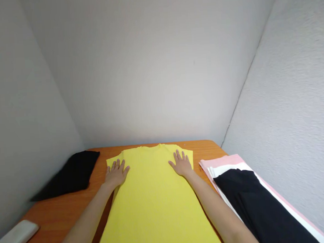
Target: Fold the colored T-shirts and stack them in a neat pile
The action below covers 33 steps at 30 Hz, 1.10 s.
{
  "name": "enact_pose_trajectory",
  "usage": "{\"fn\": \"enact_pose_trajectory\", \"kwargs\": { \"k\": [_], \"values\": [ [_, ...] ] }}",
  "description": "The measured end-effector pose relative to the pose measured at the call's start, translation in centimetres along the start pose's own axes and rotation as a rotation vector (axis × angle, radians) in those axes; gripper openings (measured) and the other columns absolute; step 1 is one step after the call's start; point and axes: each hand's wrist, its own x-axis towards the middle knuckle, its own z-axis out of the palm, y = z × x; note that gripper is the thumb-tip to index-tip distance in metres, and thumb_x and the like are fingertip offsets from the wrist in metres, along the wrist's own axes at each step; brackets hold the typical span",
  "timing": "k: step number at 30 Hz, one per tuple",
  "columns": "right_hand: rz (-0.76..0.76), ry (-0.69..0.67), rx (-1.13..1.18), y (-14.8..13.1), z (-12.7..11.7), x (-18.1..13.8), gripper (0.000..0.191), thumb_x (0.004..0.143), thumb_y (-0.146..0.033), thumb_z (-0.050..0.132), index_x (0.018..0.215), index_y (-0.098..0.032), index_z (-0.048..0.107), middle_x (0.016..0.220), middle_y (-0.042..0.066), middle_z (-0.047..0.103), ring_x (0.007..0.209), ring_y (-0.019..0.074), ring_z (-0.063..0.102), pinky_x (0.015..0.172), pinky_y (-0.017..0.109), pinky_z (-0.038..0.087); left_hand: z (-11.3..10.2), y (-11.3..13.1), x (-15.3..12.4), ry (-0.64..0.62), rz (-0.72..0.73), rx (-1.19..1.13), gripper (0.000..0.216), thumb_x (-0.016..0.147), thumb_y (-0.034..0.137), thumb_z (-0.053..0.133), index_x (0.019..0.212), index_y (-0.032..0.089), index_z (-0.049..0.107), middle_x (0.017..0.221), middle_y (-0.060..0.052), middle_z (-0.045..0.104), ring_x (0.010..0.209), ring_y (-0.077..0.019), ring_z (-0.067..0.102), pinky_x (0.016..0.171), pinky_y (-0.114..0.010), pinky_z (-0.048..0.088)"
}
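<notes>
A yellow short-sleeved T-shirt lies spread flat down the middle of the wooden table, its neckline toward the far edge and its lower part running out of view at the bottom. My left hand rests on the shirt near the left sleeve, fingers spread. On the opposite side, my right hand presses flat near the right sleeve, its fingers also apart. Neither hand grips the cloth.
The orange-brown table meets walls around it. A folded black cloth lies at the left. Black, white and pink garments are layered at the right. A white object sits at the lower left.
</notes>
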Motion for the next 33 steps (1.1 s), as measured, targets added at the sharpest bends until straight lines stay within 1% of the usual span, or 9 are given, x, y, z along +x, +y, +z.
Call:
{"fn": "enact_pose_trajectory", "kwargs": {
  "k": [3,8,17,20,23,26,29,31,33],
  "values": [
    [0.022,0.030,-0.007,0.6,1.2,1.3,0.079,0.093,-0.069,0.015,0.155,-0.019,0.012,0.161,0.002,-0.001,0.146,0.0299,-0.009,0.116,0.049,0.003,0.7,-0.5,1.6,0.017,0.007,0.013,0.069,0.095,0.056,0.024,0.151,0.017,0.028,0.158,-0.013,0.021,0.146,-0.0312,0.018,0.115,-0.054,0.018],
    [0.019,0.092,-0.022,1.3,2.1,3.2,0.080,0.093,-0.069,0.013,0.155,-0.018,0.014,0.161,0.002,0.001,0.146,0.0315,-0.005,0.116,0.050,0.003,1.6,-0.5,3.7,0.052,0.010,0.034,0.070,0.095,0.056,0.023,0.152,0.017,0.025,0.159,-0.013,0.020,0.146,-0.0307,0.018,0.116,-0.052,0.016],
    [0.021,0.088,-0.042,1.1,2.2,3.8,0.081,0.093,-0.069,0.014,0.155,-0.017,0.014,0.161,0.003,-0.001,0.146,0.0313,-0.005,0.116,0.050,0.002,2.5,-0.5,4.1,0.129,0.018,0.054,0.066,0.095,0.052,0.025,0.150,0.017,0.031,0.157,-0.013,0.028,0.145,-0.0304,0.022,0.115,-0.051,0.018],
    [0.024,0.071,-0.040,1.0,1.6,3.6,0.081,0.093,-0.069,0.015,0.155,-0.017,0.013,0.161,0.003,-0.001,0.146,0.0311,-0.005,0.116,0.049,0.002,2.2,-0.3,4.0,0.128,0.019,0.062,0.063,0.096,0.048,0.024,0.150,0.016,0.032,0.156,-0.014,0.030,0.144,-0.0303,0.026,0.115,-0.052,0.019],
    [0.029,0.041,-0.039,0.8,0.9,3.2,0.080,0.093,-0.068,0.014,0.155,-0.017,0.012,0.161,0.003,-0.003,0.146,0.0312,-0.005,0.116,0.049,0.002,0.5,0.9,3.7,0.112,0.017,0.058,0.060,0.096,0.041,0.026,0.148,0.013,0.034,0.156,-0.017,0.029,0.145,-0.0310,0.023,0.115,-0.055,0.011],
    [0.036,0.018,-0.027,0.8,0.6,2.8,0.079,0.094,-0.067,0.014,0.155,-0.017,0.010,0.161,0.003,-0.005,0.146,0.0315,-0.005,0.116,0.049,0.001,-2.1,4.6,1.9,0.192,0.147,0.053,0.054,0.096,0.025,0.028,0.145,0.003,0.034,0.157,-0.021,0.021,0.148,-0.0294,0.007,0.115,-0.055,0.000],
    [0.034,-0.014,0.016,0.9,0.3,2.9,0.079,0.094,-0.066,0.016,0.155,-0.017,0.009,0.161,0.003,-0.007,0.146,0.0327,-0.005,0.116,0.050,0.001,-4.3,11.0,-3.3,0.237,0.345,0.008,0.049,0.093,0.011,0.029,0.139,0.003,0.041,0.159,-0.016,0.019,0.148,-0.0266,0.005,0.117,-0.050,0.001],
    [0.021,-0.031,0.034,1.0,-0.3,3.3,0.080,0.093,-0.068,0.020,0.155,-0.017,0.016,0.162,0.006,-0.001,0.145,0.0348,0.002,0.115,0.052,0.006,-4.7,15.9,-9.2,0.243,0.457,-0.074,0.043,0.092,0.016,0.035,0.132,0.008,0.050,0.155,-0.018,0.030,0.145,-0.0295,0.021,0.116,-0.048,0.016],
    [0.007,-0.021,0.035,1.2,-1.3,4.1,0.080,0.093,-0.069,0.024,0.151,-0.015,0.026,0.161,0.011,0.011,0.143,0.0358,0.012,0.113,0.052,0.014,-3.5,20.7,-16.1,0.228,0.648,-0.168,0.035,0.093,0.022,0.040,0.123,0.015,0.056,0.143,-0.016,0.048,0.129,-0.0278,0.046,0.105,-0.043,0.038]
  ]
}}
